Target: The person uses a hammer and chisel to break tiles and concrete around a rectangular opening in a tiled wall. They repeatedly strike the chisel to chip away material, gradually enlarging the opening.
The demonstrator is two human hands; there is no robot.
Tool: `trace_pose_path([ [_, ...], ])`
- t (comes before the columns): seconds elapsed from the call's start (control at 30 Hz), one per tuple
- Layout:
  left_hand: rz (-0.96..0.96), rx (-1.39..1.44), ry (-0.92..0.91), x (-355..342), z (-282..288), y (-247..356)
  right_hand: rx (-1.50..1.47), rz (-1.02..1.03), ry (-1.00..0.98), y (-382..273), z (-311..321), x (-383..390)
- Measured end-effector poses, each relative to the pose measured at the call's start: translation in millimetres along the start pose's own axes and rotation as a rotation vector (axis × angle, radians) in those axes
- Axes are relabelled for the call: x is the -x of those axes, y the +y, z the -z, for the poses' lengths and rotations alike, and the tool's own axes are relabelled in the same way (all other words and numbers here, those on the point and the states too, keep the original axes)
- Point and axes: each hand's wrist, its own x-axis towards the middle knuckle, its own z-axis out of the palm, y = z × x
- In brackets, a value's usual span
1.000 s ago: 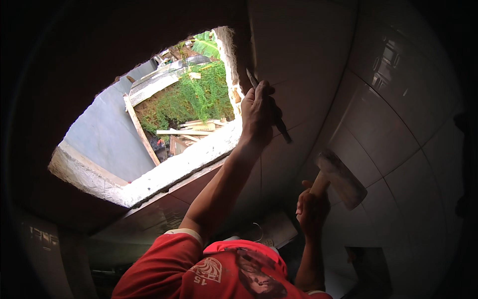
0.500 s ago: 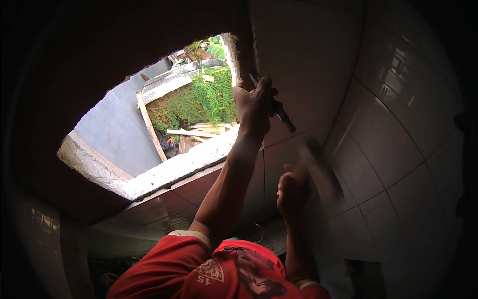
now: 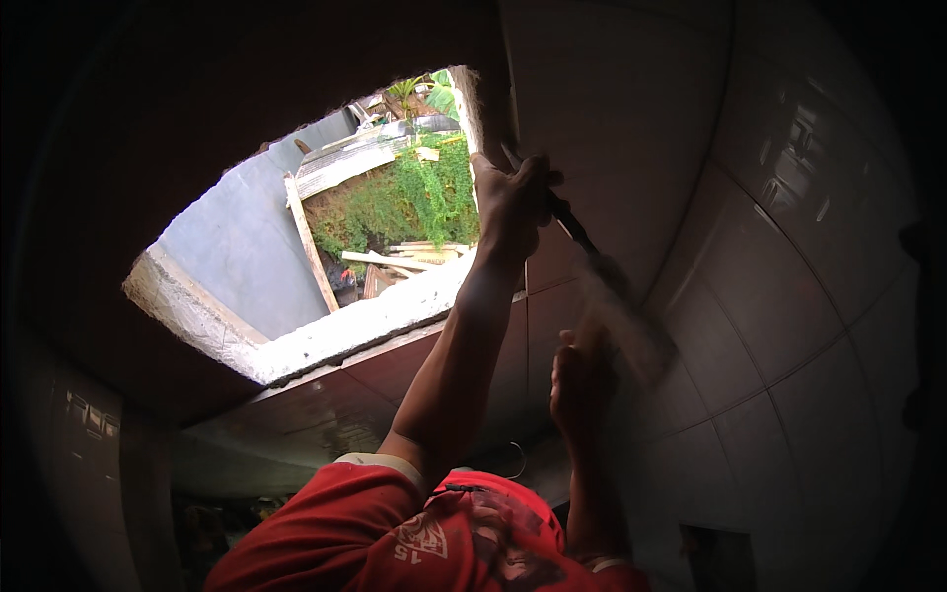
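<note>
My left hand [image 3: 508, 207] is raised at the right edge of a rough-edged wall opening [image 3: 207, 316], closed round a dark, slim chisel [image 3: 574, 231] whose upper end reaches the wall beside the opening. Below and to the right, my right hand [image 3: 580, 385] grips the wooden handle of a hammer [image 3: 628, 321]. The motion-blurred hammer head is at the lower end of the chisel; whether they touch I cannot tell.
Tiled wall [image 3: 760, 316] runs along the right, with a dark square [image 3: 715, 553] low on it. Through the opening show a grey wall [image 3: 237, 247], greenery [image 3: 395, 197] and loose boards [image 3: 404, 259]. A curved wire [image 3: 516, 460] shows behind my body.
Since a second ago my right hand has moved leftward and the hammer has swung toward the chisel's lower end. The opening sits slightly further right in view. My left hand keeps the chisel raised.
</note>
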Motion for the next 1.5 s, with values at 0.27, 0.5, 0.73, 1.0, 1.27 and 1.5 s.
trace_pose_path([
  [0.27, 0.018, 0.0, -0.072, -1, 10, 2, -0.252, -0.071, -0.174, 22, -3, 19],
  [0.5, 0.075, 0.034, -0.076, -2, 10, 4, -0.939, 0.191, 0.35, 14, 10, 13],
  [0.73, 0.081, 0.031, -0.026, -6, 2, 7, -0.544, -0.304, 0.076, 14, -8, 7],
  [1.0, 0.067, 0.063, 0.04, -10, 10, 1, -0.199, -0.286, -0.065, 21, -12, 3],
  [1.27, 0.053, -0.019, 0.07, 20, 25, -7, -0.552, -0.418, 0.035, -5, 0, 20],
  [1.5, 0.243, -0.308, -0.055, 100, 59, -98, -0.537, -0.466, 0.075, -2, 21, 41],
])
